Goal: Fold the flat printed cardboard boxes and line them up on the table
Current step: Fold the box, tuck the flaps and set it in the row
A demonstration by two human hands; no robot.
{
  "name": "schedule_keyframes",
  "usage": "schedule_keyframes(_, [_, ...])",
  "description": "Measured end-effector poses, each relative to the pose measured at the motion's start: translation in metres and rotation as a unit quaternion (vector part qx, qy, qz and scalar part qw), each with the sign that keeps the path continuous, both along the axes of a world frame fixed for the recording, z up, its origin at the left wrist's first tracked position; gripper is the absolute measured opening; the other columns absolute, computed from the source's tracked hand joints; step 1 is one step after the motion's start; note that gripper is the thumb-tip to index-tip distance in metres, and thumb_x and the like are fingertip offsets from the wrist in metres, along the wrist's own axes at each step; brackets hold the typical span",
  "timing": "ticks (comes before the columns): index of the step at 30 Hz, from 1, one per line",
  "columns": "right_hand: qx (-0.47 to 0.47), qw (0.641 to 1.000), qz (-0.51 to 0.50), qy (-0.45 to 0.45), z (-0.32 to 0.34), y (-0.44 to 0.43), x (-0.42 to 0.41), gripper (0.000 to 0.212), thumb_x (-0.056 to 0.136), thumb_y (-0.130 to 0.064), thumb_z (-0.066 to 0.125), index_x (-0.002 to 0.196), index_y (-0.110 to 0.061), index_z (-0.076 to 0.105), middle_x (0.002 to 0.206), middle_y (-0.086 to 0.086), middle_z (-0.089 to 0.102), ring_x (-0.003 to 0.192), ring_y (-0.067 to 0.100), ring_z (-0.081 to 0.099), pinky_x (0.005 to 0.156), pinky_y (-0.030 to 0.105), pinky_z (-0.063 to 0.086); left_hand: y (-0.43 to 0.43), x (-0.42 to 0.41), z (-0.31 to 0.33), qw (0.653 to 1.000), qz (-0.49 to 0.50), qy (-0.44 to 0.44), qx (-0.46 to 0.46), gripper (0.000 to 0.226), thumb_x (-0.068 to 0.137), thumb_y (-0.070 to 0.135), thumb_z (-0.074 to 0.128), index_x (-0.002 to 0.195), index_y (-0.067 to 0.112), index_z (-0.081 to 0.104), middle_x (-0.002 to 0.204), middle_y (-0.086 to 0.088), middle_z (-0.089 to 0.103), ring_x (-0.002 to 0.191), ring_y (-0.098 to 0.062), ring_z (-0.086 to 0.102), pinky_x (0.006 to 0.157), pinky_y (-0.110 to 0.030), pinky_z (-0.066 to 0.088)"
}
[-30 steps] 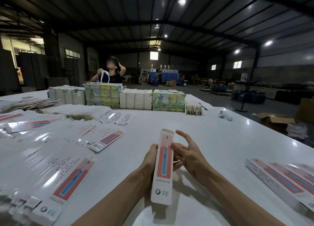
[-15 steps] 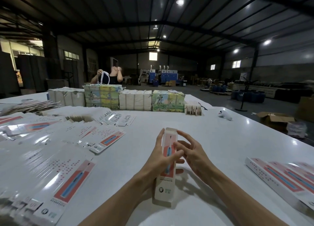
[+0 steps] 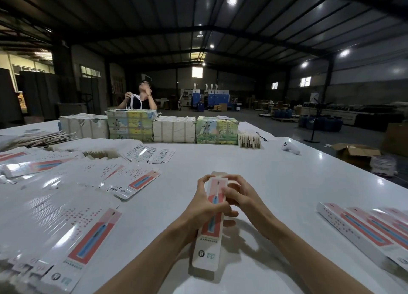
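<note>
While each hand (image 3: 204,203) grips it, the box (image 3: 209,229) stands between both.

Bare slim L forearm (image 3: 150,254) & bare slim R forearm (image 3: 309,249), uncovered all the way to bottom edge of view. Bare L hand (image 3: 204,202) & bare R hand (image 3: 245,197): long thin fingers (image 3: 200,184), knuckles plain on R. Wrists narrow, bare. Nails too blurred to tell.

Head-worn, forward-down, close above table (image 3: 287,183)
</note>
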State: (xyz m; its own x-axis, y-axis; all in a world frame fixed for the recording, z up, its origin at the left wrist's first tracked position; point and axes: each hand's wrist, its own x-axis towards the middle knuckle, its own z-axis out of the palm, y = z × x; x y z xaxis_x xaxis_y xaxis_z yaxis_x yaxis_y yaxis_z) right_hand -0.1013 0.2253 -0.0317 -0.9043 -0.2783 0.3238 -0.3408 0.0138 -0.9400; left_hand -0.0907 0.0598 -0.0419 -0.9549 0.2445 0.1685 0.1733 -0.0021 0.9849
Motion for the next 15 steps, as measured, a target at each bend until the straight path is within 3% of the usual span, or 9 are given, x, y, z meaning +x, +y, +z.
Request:
schedule_keyframes(3, [-0.054, 0.997, -0.036, -0.041, -0.0001, -0.0015, -0.0034, 0.030, 0.108, -0.040, 0.054, 0.136, -0.032, 0.047, 0.100, 0.007, 0.079, 0.089, 0.028, 0.078, 0.075, 0.033, 0.063, -0.0013, 0.0022, 0.0024, 1.000, -0.002, -0.002, -0.020, 0.098, 0.074, 0.015, 0.088, 0.145, 0.043, 0.026, 0.125, -0.013, 0.058, 0.094, -0.031, 0.078, 0.075, -0.039, 0.066])
schedule_keyframes(6, [-0.051, 0.995, -0.076, -0.034, 0.0010, 0.0041, -0.0070, 0.025, 0.106, -0.020, 0.055, 0.131, -0.017, 0.055, 0.091, 0.013, 0.078, 0.078, 0.031, 0.077, 0.067, 0.036, 0.063, -0.0022, 0.0045, 0.0030, 0.998, -0.021, 0.008, -0.059, 0.095, 0.077, 0.014, 0.090, 0.143, 0.043, 0.027, 0.123, -0.011, 0.061, 0.097, -0.027, 0.077, 0.079, -0.039, 0.066])
schedule_keyframes(10, [-0.016, 0.994, -0.108, 0.021, 0.0020, 0.0080, -0.0038, 0.016, 0.107, -0.013, 0.055, 0.117, -0.008, 0.066, 0.087, 0.012, 0.078, 0.069, 0.029, 0.075, 0.060, 0.038, 0.061, -0.0022, 0.0060, 0.0034, 0.996, -0.050, 0.003, -0.076, 0.092, 0.079, 0.019, 0.090, 0.141, 0.048, 0.029, 0.123, -0.010, 0.060, 0.095, -0.028, 0.078, 0.075, -0.035, 0.065])
schedule_keyframes(15, [0.000, 0.988, -0.124, 0.097, 0.0035, 0.0063, 0.0000, 0.026, 0.108, -0.003, 0.049, 0.115, -0.012, 0.072, 0.096, 0.008, 0.079, 0.084, 0.028, 0.079, 0.069, 0.038, 0.065, -0.0010, 0.0023, 0.0030, 0.998, -0.047, -0.005, -0.046, 0.092, 0.080, 0.014, 0.088, 0.137, 0.054, 0.028, 0.126, -0.011, 0.059, 0.094, -0.032, 0.079, 0.075, -0.037, 0.065])
